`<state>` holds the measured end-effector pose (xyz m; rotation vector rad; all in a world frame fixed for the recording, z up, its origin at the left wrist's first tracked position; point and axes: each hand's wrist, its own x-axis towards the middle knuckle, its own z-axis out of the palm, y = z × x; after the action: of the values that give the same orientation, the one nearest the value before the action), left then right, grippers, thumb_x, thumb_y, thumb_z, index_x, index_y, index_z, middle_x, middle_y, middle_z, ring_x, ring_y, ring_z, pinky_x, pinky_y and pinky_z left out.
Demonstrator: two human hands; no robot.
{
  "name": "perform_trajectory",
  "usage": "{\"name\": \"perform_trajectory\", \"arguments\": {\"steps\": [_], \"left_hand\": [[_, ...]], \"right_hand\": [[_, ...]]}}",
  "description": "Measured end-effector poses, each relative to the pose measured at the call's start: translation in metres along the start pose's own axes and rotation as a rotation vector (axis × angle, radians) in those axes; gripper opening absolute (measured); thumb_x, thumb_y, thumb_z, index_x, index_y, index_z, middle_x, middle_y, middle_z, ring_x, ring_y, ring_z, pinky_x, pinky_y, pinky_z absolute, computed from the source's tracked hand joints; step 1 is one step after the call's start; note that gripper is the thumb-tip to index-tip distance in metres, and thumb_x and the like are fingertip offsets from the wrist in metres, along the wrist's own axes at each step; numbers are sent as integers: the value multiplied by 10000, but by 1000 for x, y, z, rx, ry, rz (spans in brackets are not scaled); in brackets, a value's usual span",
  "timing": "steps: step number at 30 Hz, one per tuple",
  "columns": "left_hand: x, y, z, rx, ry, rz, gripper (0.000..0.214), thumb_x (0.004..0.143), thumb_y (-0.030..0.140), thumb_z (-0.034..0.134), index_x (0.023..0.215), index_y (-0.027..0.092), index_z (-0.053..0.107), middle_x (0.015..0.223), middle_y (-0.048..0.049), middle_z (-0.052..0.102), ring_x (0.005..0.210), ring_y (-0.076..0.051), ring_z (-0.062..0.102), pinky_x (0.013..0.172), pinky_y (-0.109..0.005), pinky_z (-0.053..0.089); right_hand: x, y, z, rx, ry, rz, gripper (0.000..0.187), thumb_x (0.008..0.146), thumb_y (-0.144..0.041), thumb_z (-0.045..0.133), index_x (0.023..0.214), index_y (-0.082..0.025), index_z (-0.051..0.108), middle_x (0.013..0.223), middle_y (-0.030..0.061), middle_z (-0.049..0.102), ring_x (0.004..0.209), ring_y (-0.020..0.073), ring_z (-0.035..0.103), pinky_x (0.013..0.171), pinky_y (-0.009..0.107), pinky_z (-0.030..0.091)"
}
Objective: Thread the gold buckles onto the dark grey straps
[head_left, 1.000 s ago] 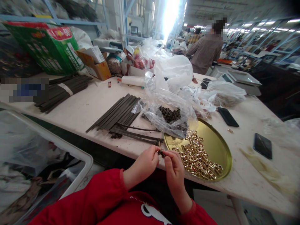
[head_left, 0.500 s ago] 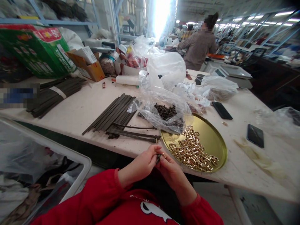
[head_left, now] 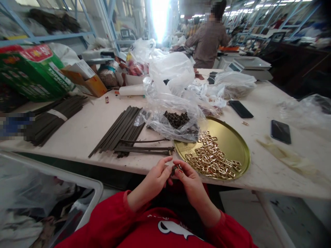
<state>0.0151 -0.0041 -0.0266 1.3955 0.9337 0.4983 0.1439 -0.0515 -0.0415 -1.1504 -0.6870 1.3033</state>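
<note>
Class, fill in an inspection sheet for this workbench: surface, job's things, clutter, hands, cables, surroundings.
Surface: white table, stained at the right.
Job's things: small dark piece; gold buckles on a round tray; dark straps laid flat.
Clutter: plastic bags, two phones, green box.
Hands: left hand and right hand pinch the small dark piece in their fingers, near the table's edge.
Cables: nothing seen.
Surroundings: a person behind; metal shelving.
</note>
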Motion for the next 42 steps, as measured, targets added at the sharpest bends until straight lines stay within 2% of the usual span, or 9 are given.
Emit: {"name": "perform_trajectory", "arguments": {"steps": [4, 8, 15, 22, 28, 33, 37, 39, 42], "left_hand": [[0, -8, 9, -69, 37, 71, 259, 815, 276, 478, 1034, 162, 400, 823, -19, 597, 587, -74, 526, 537, -200, 426], [2, -12, 14, -49, 112, 47, 190, 771, 267, 532, 883, 175, 409, 719, 22, 560, 581, -81, 520, 521, -195, 413], [-1, -3, 9, -101, 66, -36, 150, 737, 156, 485, 881, 164, 444, 719, 25, 575, 547, -59, 497, 502, -173, 393], [-9, 1, 8, 7, 24, -26, 146, 744, 167, 462, 886, 157, 492, 669, 35, 561, 529, -67, 494, 499, -184, 397], [-18, 8, 1, 84, -8, -43, 150, 722, 175, 493, 870, 154, 504, 654, 46, 542, 528, -63, 480, 481, -171, 369], [-20, 13, -2, 4, -45, -66, 124, 727, 167, 471, 850, 170, 454, 585, 69, 512, 467, -53, 444, 436, -161, 333], [-19, 14, -6, -165, -137, -123, 219, 671, 88, 434, 871, 171, 406, 657, 31, 572, 507, -60, 482, 444, -158, 348], [-19, 14, -9, -185, -150, -140, 240, 667, 77, 428, 886, 169, 392, 695, 14, 593, 515, -60, 489, 454, -161, 359], [-19, 12, -14, -92, -147, -117, 232, 687, 91, 440, 902, 169, 400, 652, 42, 567, 475, -47, 457, 450, -160, 343]], "right_hand": [[0, -4, 1, 49, 64, -13, 269, 653, -337, 695, 887, -222, 627, 777, -6, 617, 695, 140, 567, 654, 269, 486], [-1, -1, 1, -2, 90, -40, 268, 660, -329, 678, 896, -219, 612, 758, -12, 600, 678, 134, 555, 626, 254, 476], [-6, -3, -6, -493, 94, -284, 332, 688, -236, 633, 1016, -218, 582, 834, 15, 601, 750, 167, 554, 701, 302, 451], [-7, -11, -12, -833, -85, -487, 187, 797, -248, 515, 970, -220, 580, 842, 44, 603, 769, 192, 560, 697, 326, 438], [-6, -13, -16, -840, -272, -262, 159, 812, -270, 506, 949, -191, 523, 771, 21, 578, 646, 148, 537, 577, 264, 430], [-8, -16, -11, -904, -360, -336, 181, 869, -245, 373, 961, -180, 514, 836, 55, 593, 762, 174, 549, 698, 312, 421], [-7, -16, -12, -592, -308, -107, 233, 906, -290, 275, 869, -191, 483, 602, -14, 501, 561, 132, 491, 546, 260, 407], [-6, -16, -14, -477, -288, -25, 230, 904, -328, 300, 858, -190, 479, 620, -17, 490, 573, 124, 490, 547, 250, 412], [-4, -14, -15, -482, -347, -53, 200, 830, -348, 493, 963, -199, 487, 827, 18, 550, 731, 139, 539, 645, 260, 443]]}}
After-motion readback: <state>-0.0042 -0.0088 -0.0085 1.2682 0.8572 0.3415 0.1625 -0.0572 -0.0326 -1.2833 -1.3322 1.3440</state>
